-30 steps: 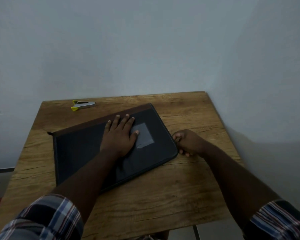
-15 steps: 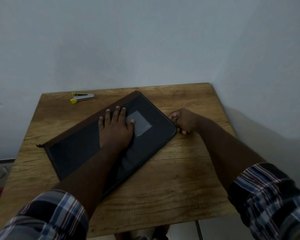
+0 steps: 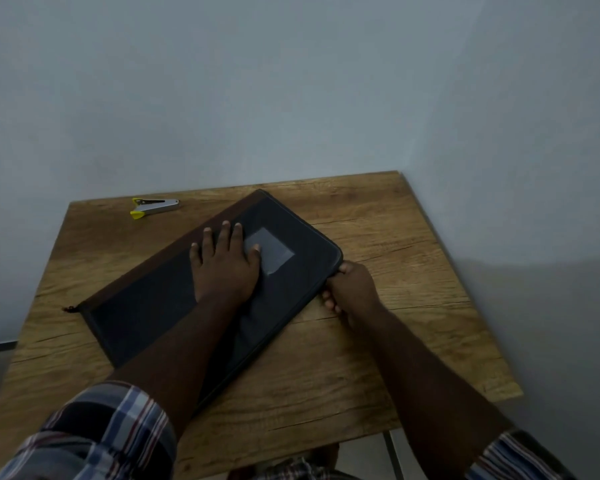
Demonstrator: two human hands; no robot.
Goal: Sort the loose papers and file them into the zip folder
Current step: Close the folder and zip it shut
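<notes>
No legible text, brand, number or sign found. The zip folder carries a pale rectangular patch on its cover, shaped like a label window; nothing can be read on it. The stapler on the table shows no readable marking; it is too small to tell.

The square table shows a warm brown wood grain with dark cracks and knots, its finish matt. The dark rectangular zip folder looks like matt woven cloth, edged along its far side by a brown cloth band; a grey rectangular patch on its face has a slight sheen. The small stapler-like tool has a shiny silver metal body and glossy yellow plastic ends. The rolled sleeves are soft checked cloth. The wall is smooth, matt pale grey.
</notes>
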